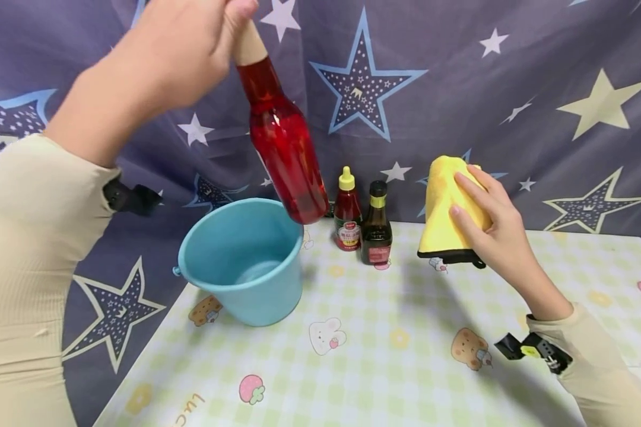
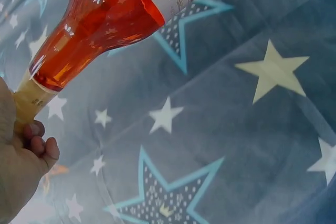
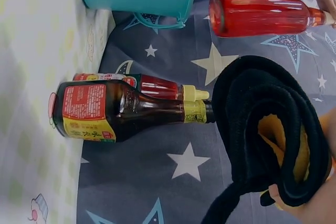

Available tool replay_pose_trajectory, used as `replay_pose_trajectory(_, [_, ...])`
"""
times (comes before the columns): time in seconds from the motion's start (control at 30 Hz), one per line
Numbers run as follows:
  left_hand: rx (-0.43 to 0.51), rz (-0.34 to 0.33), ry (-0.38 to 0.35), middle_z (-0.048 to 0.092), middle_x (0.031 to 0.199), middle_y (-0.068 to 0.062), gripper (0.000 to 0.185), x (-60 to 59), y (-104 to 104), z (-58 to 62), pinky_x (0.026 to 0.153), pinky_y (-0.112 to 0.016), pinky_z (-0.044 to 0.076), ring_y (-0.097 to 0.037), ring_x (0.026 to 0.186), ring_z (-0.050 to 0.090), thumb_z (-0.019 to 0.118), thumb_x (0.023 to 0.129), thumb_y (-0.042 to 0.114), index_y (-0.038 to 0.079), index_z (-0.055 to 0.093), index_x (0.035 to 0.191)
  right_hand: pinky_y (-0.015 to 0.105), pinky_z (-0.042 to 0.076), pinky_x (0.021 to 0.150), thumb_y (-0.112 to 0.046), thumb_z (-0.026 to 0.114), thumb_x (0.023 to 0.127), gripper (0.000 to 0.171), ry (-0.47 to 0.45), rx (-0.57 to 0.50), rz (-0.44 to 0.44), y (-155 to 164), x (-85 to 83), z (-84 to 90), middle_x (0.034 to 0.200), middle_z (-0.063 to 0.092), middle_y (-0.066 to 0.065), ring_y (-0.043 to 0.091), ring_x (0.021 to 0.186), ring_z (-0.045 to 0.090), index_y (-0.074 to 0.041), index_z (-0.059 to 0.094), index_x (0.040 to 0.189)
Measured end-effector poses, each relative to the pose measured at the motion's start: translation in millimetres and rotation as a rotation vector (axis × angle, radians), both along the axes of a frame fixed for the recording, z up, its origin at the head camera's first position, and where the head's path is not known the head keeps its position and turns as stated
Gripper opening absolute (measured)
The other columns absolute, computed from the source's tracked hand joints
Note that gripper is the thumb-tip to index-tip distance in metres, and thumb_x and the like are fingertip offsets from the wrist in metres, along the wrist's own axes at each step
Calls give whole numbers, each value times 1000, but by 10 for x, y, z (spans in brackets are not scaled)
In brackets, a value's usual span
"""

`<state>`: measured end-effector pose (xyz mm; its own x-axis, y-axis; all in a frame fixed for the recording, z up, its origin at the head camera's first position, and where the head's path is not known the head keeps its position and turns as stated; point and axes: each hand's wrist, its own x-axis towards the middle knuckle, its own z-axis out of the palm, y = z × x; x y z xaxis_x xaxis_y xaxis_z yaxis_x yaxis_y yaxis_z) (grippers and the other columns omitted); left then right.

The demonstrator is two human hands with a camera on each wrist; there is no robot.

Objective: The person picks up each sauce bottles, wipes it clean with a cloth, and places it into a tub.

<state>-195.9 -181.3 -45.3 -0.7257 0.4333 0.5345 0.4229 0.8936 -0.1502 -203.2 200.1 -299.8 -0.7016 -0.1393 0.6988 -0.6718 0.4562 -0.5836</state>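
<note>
My left hand [image 1: 192,41] grips the tan neck of a tall red bottle [image 1: 283,142] and holds it tilted in the air above a light blue bucket [image 1: 246,261]. In the left wrist view the fingers [image 2: 37,142] curl round the neck of the red bottle [image 2: 100,14]. My right hand [image 1: 483,219] grips a folded yellow cloth with a black edge [image 1: 448,207], lifted over the table's back right. The right wrist view shows the cloth [image 3: 273,145] rolled, black outside and yellow inside.
Two small bottles stand at the back of the table [image 1: 406,356]: a red one with a yellow cap [image 1: 347,213] and a dark one [image 1: 376,228]. A star-patterned cloth [image 1: 513,89] hangs behind. The checked tablecloth's left edge runs near the bucket.
</note>
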Motion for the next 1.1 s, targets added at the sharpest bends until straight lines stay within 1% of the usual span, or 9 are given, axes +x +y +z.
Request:
replay_pose_trajectory(0.07, [14,58,-25,46,129,-30,51,32,-51,47,115,-59,34,-46,117,47,23,111,33,1,38,148,9,30,111,8,70,88,58,2,1,3,-12,-1,0,157,45,12,28,151,35,-8,60,143])
replay_pose_trajectory(0.17, [10,82,-37,45,132,-31,52,49,-106,70,116,-60,34,-47,118,48,23,111,32,2,36,151,9,30,111,8,71,87,59,-1,0,0,-14,12,-4,157,45,11,26,151,35,-9,60,143])
replay_pose_trajectory(0.3, [-31,24,-6,48,119,-31,47,35,-163,22,109,-59,39,-46,108,49,26,111,29,-6,44,138,7,31,109,8,71,87,59,-9,-5,-6,0,39,-28,157,46,12,26,151,36,-9,60,142])
replay_pose_trajectory(0.4, [-57,-52,27,48,106,-28,43,7,-208,-42,93,-54,42,-42,94,48,29,111,24,-10,48,127,6,31,108,9,71,87,59,-12,-7,-6,2,49,-49,157,45,13,26,151,36,-8,60,142])
replay_pose_trajectory(0.47, [-65,-87,25,48,103,-27,41,-18,-238,-87,85,-50,41,-38,91,47,32,111,22,-11,49,125,7,31,109,9,71,87,58,-9,-6,-4,-11,47,-56,156,46,14,26,150,37,-7,60,142])
replay_pose_trajectory(0.63, [-81,-144,-15,51,106,-29,36,-113,-327,-235,86,-50,35,-42,96,45,38,110,19,-13,49,121,8,30,111,7,70,88,57,-6,2,10,-63,2,-47,155,47,14,27,150,37,-6,60,142])
replay_pose_trajectory(0.7, [-86,-169,-19,53,102,-30,33,-152,-366,-317,84,-51,33,-44,95,44,40,109,18,-13,50,117,8,29,110,6,70,89,56,-12,9,13,-82,-18,-42,156,46,15,27,150,37,-6,59,142])
replay_pose_trajectory(0.9, [-108,-166,-73,55,101,-26,29,-197,-403,-596,75,-46,33,-38,90,44,42,109,17,-10,50,117,6,29,109,3,69,91,55,-33,28,5,-102,-7,-68,157,45,14,28,150,36,-7,58,144])
replay_pose_trajectory(1.1, [-155,-148,-148,56,101,-22,28,-196,-401,-809,78,-45,36,-35,91,45,42,109,19,-7,50,116,5,29,109,4,70,90,56,-31,25,-2,-81,23,-148,156,46,15,28,150,36,-7,59,143])
